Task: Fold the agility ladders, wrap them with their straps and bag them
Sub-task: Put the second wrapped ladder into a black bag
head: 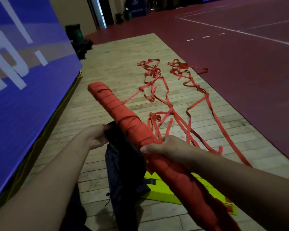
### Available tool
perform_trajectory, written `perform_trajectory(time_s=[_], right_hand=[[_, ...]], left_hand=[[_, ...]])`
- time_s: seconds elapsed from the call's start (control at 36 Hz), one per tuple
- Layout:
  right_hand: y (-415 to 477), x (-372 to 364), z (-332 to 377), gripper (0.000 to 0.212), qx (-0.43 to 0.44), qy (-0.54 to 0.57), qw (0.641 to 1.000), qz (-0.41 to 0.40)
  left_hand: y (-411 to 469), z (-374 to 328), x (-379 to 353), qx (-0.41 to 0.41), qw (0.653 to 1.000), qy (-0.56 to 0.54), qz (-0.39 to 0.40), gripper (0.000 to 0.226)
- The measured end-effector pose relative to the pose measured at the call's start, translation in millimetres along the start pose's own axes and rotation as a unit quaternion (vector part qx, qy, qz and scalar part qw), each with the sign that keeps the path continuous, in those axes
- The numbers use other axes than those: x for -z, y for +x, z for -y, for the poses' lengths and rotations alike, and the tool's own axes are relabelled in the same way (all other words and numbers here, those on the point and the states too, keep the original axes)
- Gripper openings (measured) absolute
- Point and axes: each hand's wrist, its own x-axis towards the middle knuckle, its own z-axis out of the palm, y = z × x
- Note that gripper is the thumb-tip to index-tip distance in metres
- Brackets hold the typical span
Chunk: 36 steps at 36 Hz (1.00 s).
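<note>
Head view. Pale wood-plank floor strip [123, 52] between a blue padded wall panel with white lettering [23, 77] on the left and a maroon court surface [240, 67] on the right.

Right hand [165, 150]: fingers curled round the long red strap-wound ladder bundle [123, 114], gripping it about mid-length. Long axis runs diagonally, far end up and to the left and near end down and to the right past the forearm. Both ends are free of the floor.

Left hand [97, 137]: fingers pinching the upper edge of a dark fabric bag [123, 169], which hangs slack below it. Whether the mouth is held open cannot be told. This edge sits just left of the bundle and under it, close to the right hand's grip.

Judgement: neither end of the bundle points at the bag's mouth, since the bundle crosses over it. Bagging calls for drawing one end back to the mouth and turning the axis in line with the bag. The right hand must do this, as the left hand is taken up with the bag.

Loose red webbing straps [173, 100] lie tangled on the planks beyond. One strand runs toward the bundle, but attachment cannot be told. A flat yellow-green panel [162, 189] lies under the bundle's near half.
</note>
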Motion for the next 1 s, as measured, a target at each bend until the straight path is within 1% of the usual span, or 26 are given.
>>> perform_trajectory(time_s=[0.06,0.08,0.17,0.22,0.25,0.33,0.36,0.47,0.56,0.61,0.67,0.72,0.78,0.86,0.94,1.0], right_hand=[[1,-4,-2,0.037,0.008,0.044,0.999,-0.011],[2,-6,-2,0.034,0.014,0.066,0.998,-0.019],[6,-10,-2,0.025,0.021,0.159,0.987,-0.023],[8,-12,0,0.025,0.019,0.219,0.975,-0.026],[9,-11,0,0.029,0.016,0.246,0.969,-0.026],[11,-7,-1,0.055,0.007,0.293,0.955,-0.039],[12,-4,-2,0.055,0.003,0.296,0.954,-0.046],[13,12,-3,0.042,-0.017,0.297,0.952,-0.070],[11,24,-1,0.030,-0.022,0.292,0.954,-0.066],[9,30,3,0.025,-0.020,0.282,0.957,-0.060],[9,36,5,0.028,-0.022,0.260,0.964,-0.054],[10,39,5,0.039,-0.028,0.224,0.973,-0.051],[11,41,4,0.044,-0.027,0.185,0.981,-0.057],[13,41,2,0.041,-0.003,0.127,0.989,-0.070],[15,39,1,0.041,0.019,0.077,0.995,-0.068],[17,35,2,0.043,0.022,0.062,0.996,-0.061]], left_hand=[[-3,0,-7,-0.008,0.999,0.029,0.015,0.034],[-6,1,-12,-0.015,0.998,0.060,0.031,0.032],[-14,7,-31,-0.032,0.986,0.128,0.100,0.025],[-22,13,-45,-0.029,0.979,0.128,0.158,0.024],[-29,15,-55,-0.031,0.974,0.123,0.187,0.024],[-41,20,-69,-0.041,0.964,0.115,0.237,0.021],[-41,21,-68,-0.042,0.962,0.115,0.244,0.019],[-39,15,-57,-0.021,0.970,0.094,0.225,0.023],[-38,13,-51,0.038,0.969,0.064,0.234,0.026],[-39,13,-48,0.085,0.958,0.096,0.258,0.030],[-41,12,-46,0.111,0.943,0.161,0.269,0.031],[-43,10,-47,0.125,0.936,0.173,0.279,0.031],[-46,9,-49,0.120,0.944,0.134,0.277,0.029],[-43,11,-49,0.102,0.964,0.043,0.243,0.032],[-41,7,-49,0.117,0.968,0.040,0.217,0.033],[-43,3,-49,0.142,0.963,0.038,0.224,0.035]])
